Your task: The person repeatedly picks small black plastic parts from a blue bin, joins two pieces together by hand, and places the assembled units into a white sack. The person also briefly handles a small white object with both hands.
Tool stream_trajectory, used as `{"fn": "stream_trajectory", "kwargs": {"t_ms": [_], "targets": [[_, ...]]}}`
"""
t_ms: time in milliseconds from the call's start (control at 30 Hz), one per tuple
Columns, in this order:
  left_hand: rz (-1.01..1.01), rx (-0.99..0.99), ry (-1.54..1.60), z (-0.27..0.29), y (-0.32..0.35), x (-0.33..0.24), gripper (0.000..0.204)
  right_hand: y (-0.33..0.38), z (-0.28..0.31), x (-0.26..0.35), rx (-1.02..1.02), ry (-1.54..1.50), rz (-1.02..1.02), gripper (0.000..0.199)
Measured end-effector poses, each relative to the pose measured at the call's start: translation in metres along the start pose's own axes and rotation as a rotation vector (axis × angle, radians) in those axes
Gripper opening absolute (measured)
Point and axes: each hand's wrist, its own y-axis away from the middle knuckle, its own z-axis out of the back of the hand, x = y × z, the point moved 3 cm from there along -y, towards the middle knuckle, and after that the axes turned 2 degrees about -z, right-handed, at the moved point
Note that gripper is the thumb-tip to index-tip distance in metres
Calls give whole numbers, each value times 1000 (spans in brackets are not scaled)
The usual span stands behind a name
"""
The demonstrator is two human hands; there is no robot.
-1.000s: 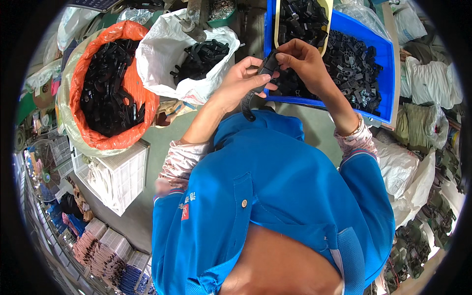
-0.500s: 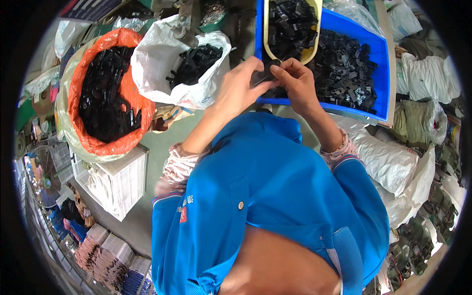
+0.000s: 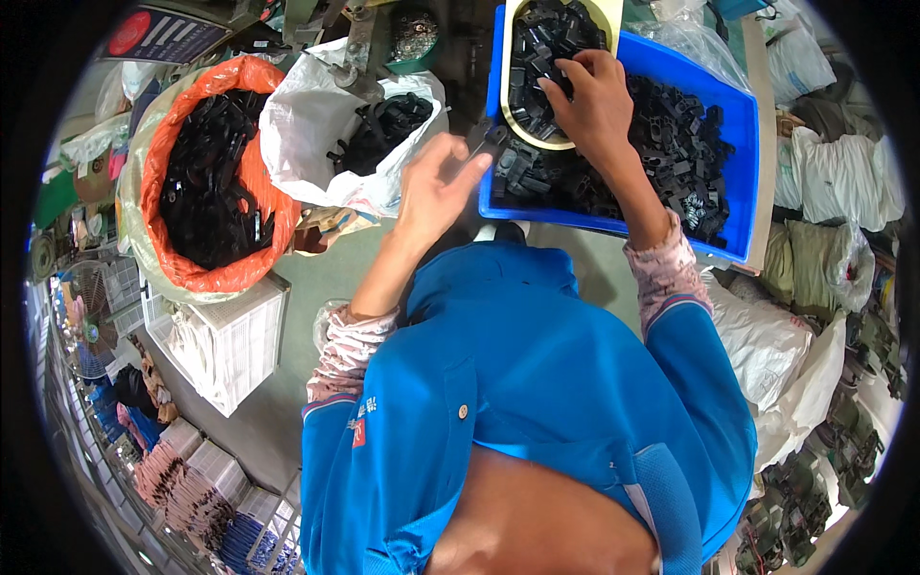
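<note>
Left of the blue bin's near corner, my left hand (image 3: 433, 189) is closed, its thumb and fingers gripping a black plastic part (image 3: 489, 137). The part points up and to the right, toward the bin. My right hand (image 3: 596, 103) reaches over the cream-coloured tray (image 3: 548, 142), thumb and forefinger a little apart among the small black plastic pieces (image 3: 551, 48) in it. Nothing shows between those fingers. The tray rests on the blue bin (image 3: 746, 144), which holds many more black pieces (image 3: 676, 158).
A white woven sack (image 3: 297, 144) of black parts stands left of the bin. Farther left is an orange-lined sack (image 3: 158, 206) with long black parts, beside a white plastic crate (image 3: 240, 350). A green bowl (image 3: 414, 63) sits behind. White bags (image 3: 757, 335) lie at right.
My hands were together at the tray's near edge and have parted. The left has moved left and down with the black part; the right has gone up over the tray.
</note>
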Motion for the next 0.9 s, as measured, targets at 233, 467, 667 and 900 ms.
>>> {"fn": "stream_trajectory", "kwargs": {"t_ms": [233,467,667,900], "targets": [[29,-3,448,33,-11,20,28,-2,0,21,68,-213,-222,27],[-38,13,431,87,-29,52,25,-6,-25,99,545,-1051,-532,35],[-130,52,246,134,-33,71,27,-18,-65,136,619,-1062,-518,29],[-174,152,172,171,-47,81,22,-34,-86,167,635,-852,-467,28]]}}
